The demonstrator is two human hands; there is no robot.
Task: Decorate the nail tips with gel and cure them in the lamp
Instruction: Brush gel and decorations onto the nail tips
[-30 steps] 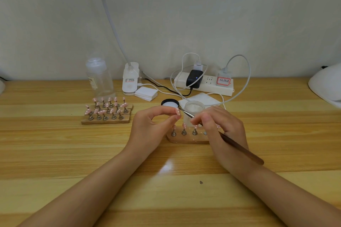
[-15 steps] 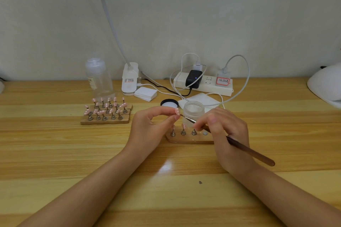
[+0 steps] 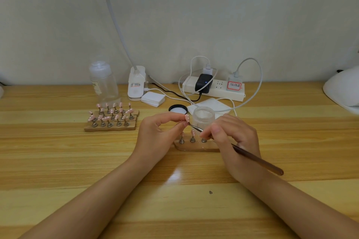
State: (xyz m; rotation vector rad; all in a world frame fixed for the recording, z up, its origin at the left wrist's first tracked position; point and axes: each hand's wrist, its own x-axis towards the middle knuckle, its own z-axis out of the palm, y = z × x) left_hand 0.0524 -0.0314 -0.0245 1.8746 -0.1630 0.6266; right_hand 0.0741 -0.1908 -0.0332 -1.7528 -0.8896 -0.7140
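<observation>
My left hand [image 3: 158, 135] pinches a pink nail tip [image 3: 187, 118] between thumb and forefinger, lifted above the table. My right hand [image 3: 234, 137] grips a brown-handled brush [image 3: 256, 159] like a pen, and its thin metal tip touches the nail tip. Below the hands lies a small wooden holder [image 3: 194, 145] with pink tips on metal stands, partly hidden by my right hand. An open clear gel jar [image 3: 204, 115] stands just behind it, its black lid [image 3: 177, 108] lying to the left. The white curing lamp [image 3: 343, 89] sits at the right edge.
A second wooden holder [image 3: 110, 126] with several pink nail tips sits to the left. Behind it stand a clear bottle [image 3: 104, 83], a white clip lamp base [image 3: 136, 85], white pads [image 3: 153, 99] and a power strip [image 3: 213, 88] with trailing cables.
My right hand drew back to the right and the brush handle swung lower and further right. The brush tip stays at the nail tip in my left hand, which barely moved.
</observation>
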